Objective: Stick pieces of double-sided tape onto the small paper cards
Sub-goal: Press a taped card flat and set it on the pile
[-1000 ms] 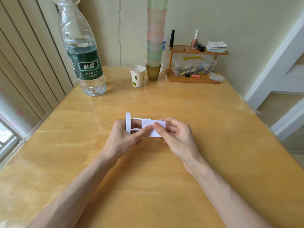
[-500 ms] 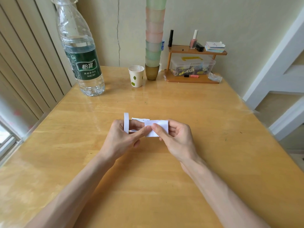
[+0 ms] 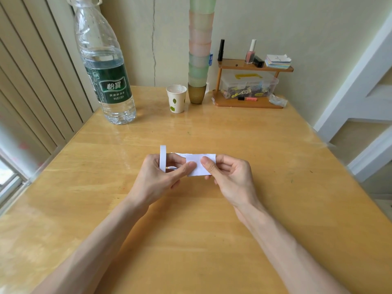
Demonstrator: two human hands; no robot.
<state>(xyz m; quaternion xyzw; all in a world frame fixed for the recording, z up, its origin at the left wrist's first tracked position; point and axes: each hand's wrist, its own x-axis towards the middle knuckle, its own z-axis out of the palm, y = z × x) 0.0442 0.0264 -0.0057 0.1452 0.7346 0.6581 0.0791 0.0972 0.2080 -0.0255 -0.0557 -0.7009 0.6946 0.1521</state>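
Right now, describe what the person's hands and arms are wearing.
Nothing worn shows. The left hand and right hand are bare: no gloves, rings, watch or bracelets. Both forearms are uncovered to the picture's bottom edge; no sleeve is in view.

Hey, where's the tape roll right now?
In the head view, the tape roll stands on edge in the left hand, mid-table, just left of the card that the right hand pinches.

The paper card [image 3: 201, 167] and tape roll [image 3: 162, 158] are white. The table [image 3: 191, 230] is honey-yellow wood grain. At its far edge, a clear bottle [image 3: 101, 49] bears a dark green label; a white cup [image 3: 176, 101] shows green leaves.
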